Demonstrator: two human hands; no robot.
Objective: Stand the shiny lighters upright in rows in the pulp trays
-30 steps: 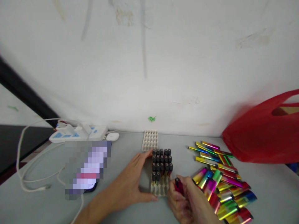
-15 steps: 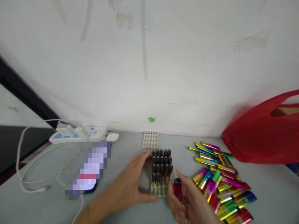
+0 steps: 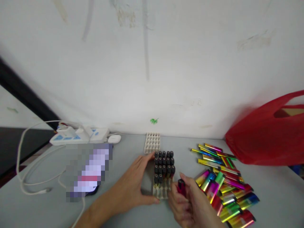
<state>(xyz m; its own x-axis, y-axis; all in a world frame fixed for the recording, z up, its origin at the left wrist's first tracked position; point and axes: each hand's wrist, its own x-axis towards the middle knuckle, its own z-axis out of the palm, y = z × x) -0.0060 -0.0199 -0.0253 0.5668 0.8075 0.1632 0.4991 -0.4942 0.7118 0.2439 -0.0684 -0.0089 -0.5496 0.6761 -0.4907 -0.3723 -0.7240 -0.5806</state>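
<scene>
A white holed tray (image 3: 163, 193) stands on the table with several black-topped lighters (image 3: 163, 160) upright in its far rows. The near slots next to them hold nothing. My left hand (image 3: 133, 182) spans the tray's left side, thumb at the near edge and fingertips at the far corner, gripping it. Close to the tray's near right corner, my right hand (image 3: 187, 202) is closed around a dark red lighter (image 3: 181, 188), its black top pointing up. To the right lies a loose pile of shiny, many-coloured lighters (image 3: 215, 190).
Behind the tray lies a second white holed tray (image 3: 152, 142). A red bag (image 3: 266, 136) leans at the right. On the left are a phone (image 3: 91, 172) with a blurred screen, a white power strip (image 3: 79, 136), cables and a small white case (image 3: 114, 139). A wall (image 3: 180, 69) rises behind.
My right hand has turned slightly, with its fingers curled more tightly round the red lighter. My left hand and the tray stay in place.
</scene>
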